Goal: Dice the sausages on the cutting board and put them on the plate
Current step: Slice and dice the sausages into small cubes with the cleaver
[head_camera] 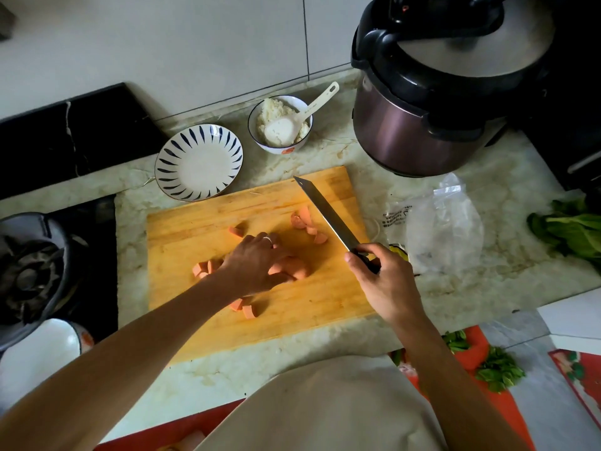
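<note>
Pink sausage pieces (305, 222) lie scattered over the wooden cutting board (201, 229). My left hand (257, 262) rests palm down in the board's middle, its fingers curled over a cluster of sausage chunks (297, 270). More pieces sit at its wrist (203, 268) and below it (244, 309). My right hand (380, 275) grips the black handle of a knife (328, 216), whose blade points up and left over the board's right side. The blue-striped white plate (198, 164) stands bare beyond the board's far left corner.
A bowl of rice (281, 125) with a white spoon sits behind the board. A pressure cooker (439, 92) stands at the back right, a plastic bag (445, 229) and leafy greens (569, 226) to the right. A gas stove with a wok (32, 268) is at left.
</note>
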Demonstrator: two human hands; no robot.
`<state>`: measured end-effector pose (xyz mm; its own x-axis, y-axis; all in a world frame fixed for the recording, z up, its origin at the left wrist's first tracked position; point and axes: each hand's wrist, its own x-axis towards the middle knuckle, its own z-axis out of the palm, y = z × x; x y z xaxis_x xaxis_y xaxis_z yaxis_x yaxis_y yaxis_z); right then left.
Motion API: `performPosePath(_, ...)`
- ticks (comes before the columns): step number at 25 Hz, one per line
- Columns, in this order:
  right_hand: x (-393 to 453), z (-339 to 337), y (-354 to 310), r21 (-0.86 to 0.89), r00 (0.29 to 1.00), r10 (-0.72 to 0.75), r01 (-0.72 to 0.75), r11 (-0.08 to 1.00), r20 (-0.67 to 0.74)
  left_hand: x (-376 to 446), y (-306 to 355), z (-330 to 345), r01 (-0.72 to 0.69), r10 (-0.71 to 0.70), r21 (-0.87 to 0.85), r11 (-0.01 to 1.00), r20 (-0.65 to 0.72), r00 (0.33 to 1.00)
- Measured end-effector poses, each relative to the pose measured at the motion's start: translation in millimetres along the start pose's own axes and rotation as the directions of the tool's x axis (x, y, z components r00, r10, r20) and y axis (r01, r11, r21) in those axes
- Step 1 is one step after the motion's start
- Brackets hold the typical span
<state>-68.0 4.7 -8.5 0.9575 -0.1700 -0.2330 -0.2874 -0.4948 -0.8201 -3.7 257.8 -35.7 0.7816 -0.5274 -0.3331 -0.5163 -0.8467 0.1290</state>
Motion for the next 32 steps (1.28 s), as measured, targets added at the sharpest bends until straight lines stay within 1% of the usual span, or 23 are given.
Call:
performPosePath(1,0.1,0.0,-2.2,0.014,1.000,0.006,-0.006,1.000,0.012,-3.0,6.8,2.2,0.111,-0.113,-0.055,0.992,-0.044,0.993)
performPosePath(2,-0.2,0.1,-4.9,0.036,1.000,0.011,-0.012,0.999,0.026,-5.5,13.6,4.1,0.216,-0.228,-0.126,0.968,-0.090,0.969)
performPosePath(4,-1.8,-0.9,-9.9,0.078,0.998,-0.001,-0.003,0.997,0.056,-8.2,27.1,8.6,0.403,-0.455,-0.276,0.873,-0.159,0.876)
performPosePath(5,-2.7,-1.7,-11.9,0.097,0.997,-0.014,0.007,0.995,0.073,-7.9,32.8,11.8,0.471,-0.541,-0.326,0.820,-0.170,0.824)
performPosePath(7,-4.4,-3.3,-14.9,0.136,0.993,-0.022,0.006,0.991,0.116,-5.1,44.0,17.5,0.561,-0.658,-0.402,0.724,-0.156,0.737)
performPosePath(9,-5.6,-3.7,-15.6,0.156,0.988,-0.015,-0.010,0.988,0.156,-1.6,52.3,19.9,0.617,-0.739,-0.480,0.624,-0.103,0.666)
performPosePath(11,-7.2,-2.7,-16.3,0.151,0.983,-0.017,-0.011,0.988,0.183,1.2,54.5,17.6,0.668,-0.807,-0.551,0.500,-0.016,0.590)
performPosePath(13,-9.5,0.0,-19.2,0.144,0.979,-0.031,0.002,0.990,0.202,2.9,53.0,10.8,0.694,-0.859,-0.637,0.335,0.096,0.504)
performPosePath(15,-11.4,6.3,-21.4,0.132,0.973,-0.045,0.015,0.991,0.226,4.9,48.5,5.5,0.687,-0.878,-0.703,0.184,0.197,0.437)
performPosePath(16,-11.9,10.6,-21.8,0.128,0.970,-0.044,0.014,0.992,0.240,5.7,46.8,3.4,0.686,-0.877,-0.713,0.141,0.231,0.421)
performPosePath(18,-12.1,19.7,-21.1,0.126,0.962,-0.030,-0.005,0.992,0.272,4.4,47.1,-0.7,0.681,-0.872,-0.723,0.113,0.256,0.416)
performPosePath(24,-15.9,31.3,-20.6,0.127,0.936,0.048,-0.098,0.987,0.350,-0.2,51.8,-4.7,0.679,-0.866,-0.718,0.153,0.234,0.443)
performPosePath(27,-14.9,32.4,-25.1,0.119,0.934,0.037,-0.084,0.989,0.357,5.1,48.0,-3.8,0.646,-0.886,-0.750,0.140,0.196,0.419)
performPosePath(29,-12.0,31.4,-27.6,0.128,0.935,0.032,-0.082,0.988,0.353,11.2,42.4,-4.1,0.623,-0.891,-0.775,0.108,0.203,0.407)
performPosePath(30,-10.2,30.5,-27.8,0.129,0.936,0.032,-0.082,0.988,0.351,13.4,38.8,-4.6,0.611,-0.884,-0.786,0.095,0.216,0.415)
performPosePath(31,-8.6,29.2,-27.5,0.126,0.936,0.031,-0.080,0.989,0.351,12.7,35.7,-4.8,0.597,-0.871,-0.797,0.092,0.226,0.436)
performPosePath(32,-7.4,28.0,-26.7,0.120,0.935,0.029,-0.076,0.990,0.353,9.3,34.0,-5.2,0.583,-0.855,-0.805,0.110,0.223,0.469)
